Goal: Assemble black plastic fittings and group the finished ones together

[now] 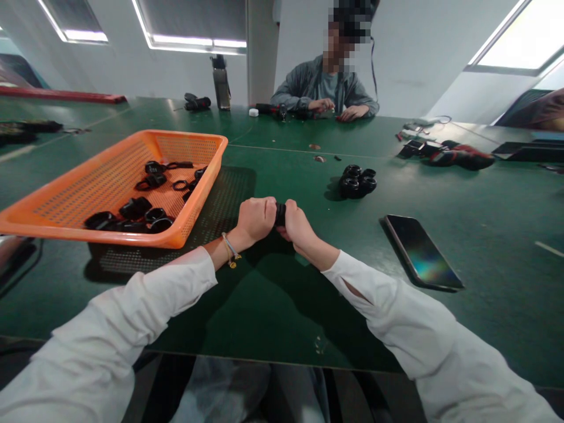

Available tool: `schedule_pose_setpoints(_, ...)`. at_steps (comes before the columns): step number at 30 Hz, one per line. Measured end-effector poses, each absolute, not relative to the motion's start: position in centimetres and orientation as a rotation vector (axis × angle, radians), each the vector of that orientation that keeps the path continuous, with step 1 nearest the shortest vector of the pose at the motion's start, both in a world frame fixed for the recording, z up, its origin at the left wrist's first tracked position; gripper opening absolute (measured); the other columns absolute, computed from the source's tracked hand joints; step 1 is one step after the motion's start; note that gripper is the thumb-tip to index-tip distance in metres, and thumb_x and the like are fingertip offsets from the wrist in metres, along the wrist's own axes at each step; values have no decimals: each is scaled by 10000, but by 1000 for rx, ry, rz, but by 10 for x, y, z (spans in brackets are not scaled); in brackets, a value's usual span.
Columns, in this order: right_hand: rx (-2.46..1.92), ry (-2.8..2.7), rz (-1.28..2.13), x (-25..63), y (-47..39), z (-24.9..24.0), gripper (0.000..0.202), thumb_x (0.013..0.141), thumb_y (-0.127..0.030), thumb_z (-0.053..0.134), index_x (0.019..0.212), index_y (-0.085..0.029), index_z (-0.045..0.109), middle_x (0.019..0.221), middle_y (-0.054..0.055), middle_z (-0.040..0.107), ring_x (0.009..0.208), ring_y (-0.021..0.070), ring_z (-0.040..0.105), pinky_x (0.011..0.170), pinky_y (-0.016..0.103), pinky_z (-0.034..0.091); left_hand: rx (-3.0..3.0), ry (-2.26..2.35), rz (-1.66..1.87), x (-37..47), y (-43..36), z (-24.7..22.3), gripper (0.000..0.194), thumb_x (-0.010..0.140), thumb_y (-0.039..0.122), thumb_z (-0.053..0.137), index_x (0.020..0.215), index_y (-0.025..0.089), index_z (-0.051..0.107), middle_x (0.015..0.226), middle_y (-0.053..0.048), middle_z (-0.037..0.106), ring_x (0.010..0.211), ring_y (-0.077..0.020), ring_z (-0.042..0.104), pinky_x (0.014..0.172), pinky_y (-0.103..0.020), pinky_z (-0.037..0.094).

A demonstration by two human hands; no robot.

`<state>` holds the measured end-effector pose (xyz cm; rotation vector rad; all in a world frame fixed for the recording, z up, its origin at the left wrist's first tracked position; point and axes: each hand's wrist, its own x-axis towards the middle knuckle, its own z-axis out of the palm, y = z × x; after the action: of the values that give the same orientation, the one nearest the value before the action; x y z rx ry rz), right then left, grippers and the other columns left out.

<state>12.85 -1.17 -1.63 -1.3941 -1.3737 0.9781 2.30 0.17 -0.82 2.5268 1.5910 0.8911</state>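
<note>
Both fists closed on small black part (280, 214), pinched between left hand (255, 220) and right hand (296, 226) fingers. Grip mostly hides it; judgement: uneven squeeze could pop it onto table (273, 305).

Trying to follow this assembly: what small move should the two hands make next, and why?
Probably set the small black round part with the finished black pile: left hand and right hand both clamp it, and loose ones wait in the orange mesh basket.
</note>
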Motion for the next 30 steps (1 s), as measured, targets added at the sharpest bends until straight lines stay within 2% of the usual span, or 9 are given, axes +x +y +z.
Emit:
schedule_pose_setpoints(5, -1554, -953, 1351, 122, -24, 8, 354, 891, -293, 189, 593, -221, 367, 360, -59, 305, 282, 97, 285, 318, 216, 227, 2614, 1561, 862, 20, 1, -6, 462, 867, 239, 199, 711, 144, 624, 641, -89, 647, 599, -181, 579, 549, -274, 339)
schedule_pose_setpoints(8, -1560, -925, 1381, 120, -26, 16, 359, 895, -257, 165, 586, -220, 343, 335, -72, 271, 266, 80, 239, 307, 200, 163, 2605, 1541, 875, 20, 2, -6, 456, 859, 243, 200, 705, 142, 618, 632, -86, 634, 596, -182, 568, 550, -276, 330)
schedule_pose_setpoints(11, -1525, -952, 1360, 121, -23, 11, 362, 908, -290, 179, 604, -211, 358, 367, -70, 302, 291, 70, 271, 319, 188, 194, 2507, 1523, 936, 22, 3, -7, 436, 850, 244, 209, 666, 153, 594, 612, -69, 610, 585, -175, 548, 551, -274, 327)
schedule_pose_setpoints(14, -1411, -1065, 1245, 126, -17, 0, 333, 896, -411, 272, 675, -200, 403, 473, -59, 388, 366, 67, 359, 366, 180, 283, 2334, 1499, 1023, 24, 6, -9, 408, 852, 246, 214, 644, 165, 555, 614, -47, 588, 586, -162, 529, 558, -264, 341)
schedule_pose_setpoints(17, -1293, -1270, 1067, 136, -14, -11, 263, 812, -471, 440, 780, -210, 428, 565, -66, 440, 444, 76, 430, 432, 190, 348, 2225, 1415, 1064, 26, 7, -9, 372, 864, 247, 226, 682, 171, 542, 641, -30, 576, 613, -154, 526, 582, -255, 372)
schedule_pose_setpoints(20, -1285, -1515, 909, 151, -13, -14, 262, 781, -438, 480, 912, -215, 440, 623, -60, 494, 477, 96, 473, 495, 227, 388, 2174, 1333, 1023, 26, 7, -8, 297, 858, 212, 269, 791, 172, 556, 708, -23, 588, 667, -152, 546, 632, -255, 411)
schedule_pose_setpoints(23, -1382, -1740, 570, 168, -12, -11, 266, 745, -346, 541, 971, -213, 497, 780, -7, 593, 640, 141, 558, 639, 280, 430, 2157, 1363, 976, 26, 8, -8, 209, 833, 185, 344, 876, 161, 547, 834, -45, 604, 767, -163, 567, 721, -277, 441)
schedule_pose_setpoints(26, -1546, -1817, 239, 182, -9, -8, 292, 751, -315, 543, 1027, -221, 544, 932, 45, 640, 823, 199, 592, 728, 313, 432, 2223, 1417, 964, 27, 8, -10, 170, 806, 163, 400, 905, 140, 536, 937, -81, 585, 837, -174, 562, 797, -303, 447)
schedule_pose_setpoints(30, -1861, -1802, -32, 196, -3, -4, 386, 816, -410, 472, 1158, -234, 508, 929, 82, 668, 820, 246, 620, 662, 312, 421, 2385, 1399, 888, 28, 5, -13, 178, 790, 167, 434, 933, 128, 533, 938, -89, 561, 811, -178, 549, 789, -323, 461)
